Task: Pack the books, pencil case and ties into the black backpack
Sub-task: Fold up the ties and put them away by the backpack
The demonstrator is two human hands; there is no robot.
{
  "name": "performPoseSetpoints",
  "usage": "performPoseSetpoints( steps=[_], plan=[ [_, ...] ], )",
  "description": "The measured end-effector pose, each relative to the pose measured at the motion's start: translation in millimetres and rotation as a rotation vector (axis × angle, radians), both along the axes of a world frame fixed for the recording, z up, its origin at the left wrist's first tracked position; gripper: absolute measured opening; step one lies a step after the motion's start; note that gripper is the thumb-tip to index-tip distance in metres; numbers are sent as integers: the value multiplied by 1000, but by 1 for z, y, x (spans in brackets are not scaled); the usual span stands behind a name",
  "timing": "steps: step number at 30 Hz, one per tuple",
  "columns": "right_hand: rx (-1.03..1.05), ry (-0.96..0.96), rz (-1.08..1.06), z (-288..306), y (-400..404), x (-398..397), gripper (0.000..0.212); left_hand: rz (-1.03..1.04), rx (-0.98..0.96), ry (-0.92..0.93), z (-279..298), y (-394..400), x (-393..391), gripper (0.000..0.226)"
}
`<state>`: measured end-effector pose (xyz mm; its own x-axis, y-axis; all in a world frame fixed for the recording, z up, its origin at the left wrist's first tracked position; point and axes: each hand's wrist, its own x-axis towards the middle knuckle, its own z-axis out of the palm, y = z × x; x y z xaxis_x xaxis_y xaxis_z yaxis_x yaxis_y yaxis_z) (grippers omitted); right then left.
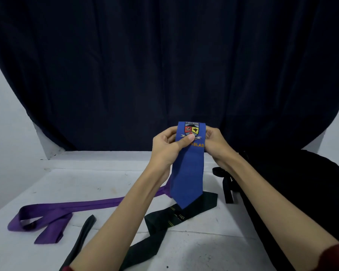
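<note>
Dark green tie and purple tie lie on the white counter. Left hand and right hand each pinch the crested blue tie, held upright beside the black backpack.

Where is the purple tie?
The purple tie lies on the white table, on the left side, beside a black tie.

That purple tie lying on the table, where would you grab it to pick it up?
Pinch the purple tie at its folded loop on the left, coming from above. There the layers bunch and stand off the table, while the long straight stretch lies flat and partly under the left arm.
</note>
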<state>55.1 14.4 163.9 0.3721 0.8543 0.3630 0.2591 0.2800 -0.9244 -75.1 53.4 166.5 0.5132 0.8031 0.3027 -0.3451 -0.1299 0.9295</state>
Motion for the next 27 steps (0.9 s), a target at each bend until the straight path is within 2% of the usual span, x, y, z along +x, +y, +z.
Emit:
performPoseSetpoints(
  steps=[3,10,14,18,21,22,25,27],
  plan=[
    [-23,56,8,-4,-1,-2,15,33,-37,-48,0,0,2,27],
    [-25,81,70,-11,-8,-3,20,48,-109,-47,0,3,1,23],
    [-28,127,100,-11,-9,-4,23,-4,-202,-86,1,2,4,9],
    [-3,216,135,-11,-8,-9,23,4,-235,-162,2,2,7,8],
    [-8,334,187,-11,-9,-9,43,6,-248,-203,4,4,9,8],
    [-8,304,192,-11,-9,-10,48,0,-249,-208,5,4,10,8],
    [11,184,146,-14,-13,-14,32,-22,-247,-205,7,5,12,8],
    [-12,112,90,-19,-13,-16,32,-26,-241,-208,9,6,12,8]
  ],
)
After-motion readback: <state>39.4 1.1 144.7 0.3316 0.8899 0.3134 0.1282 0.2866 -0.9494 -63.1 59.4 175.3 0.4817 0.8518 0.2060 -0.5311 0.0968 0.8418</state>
